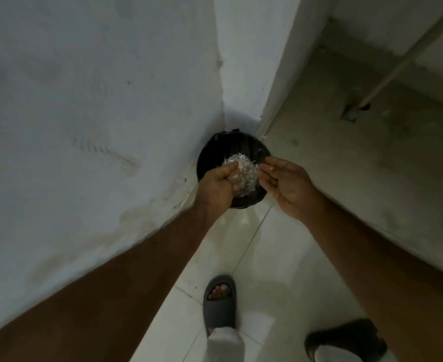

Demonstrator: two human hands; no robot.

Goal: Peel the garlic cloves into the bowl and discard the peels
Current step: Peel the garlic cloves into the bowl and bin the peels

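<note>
Person stands close, one sandal [219,304] forward, so both arms reach the corner. Left hand [219,182] curls its grip on garlic peels [242,171]; right hand [284,181] hangs loosely open beside. Both hover over the black-lined bin [210,152], so peels fall inside.

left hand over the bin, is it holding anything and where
The left hand grips a clump of garlic peels from its near side, above the black bin.

A dark grey slide sandal [220,304] stands on the pale tiled floor [275,270], near the stained white wall [84,113]. A second dark sandal [345,338] lies right of it. A thin pipe [398,64] crosses beyond.
</note>
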